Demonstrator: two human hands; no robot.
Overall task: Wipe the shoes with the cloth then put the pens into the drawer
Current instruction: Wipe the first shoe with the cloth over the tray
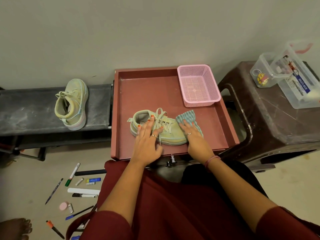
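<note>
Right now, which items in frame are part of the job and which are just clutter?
Job: pale laced shoe in the drawer, held by left hand; striped blue-grey cloth under right hand; second pale shoe on the black bench; pens on the floor; red drawer.

Clutter: pink mesh basket; clear plastic boxes; brown plastic stool.

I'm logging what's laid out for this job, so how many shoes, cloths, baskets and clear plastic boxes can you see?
Shoes: 2, one on the red tray under the left hand, one on the black bench
Cloths: 1, under the right hand
Baskets: 1, pink
Clear plastic boxes: 2, on the brown stool
Total: 6
</note>
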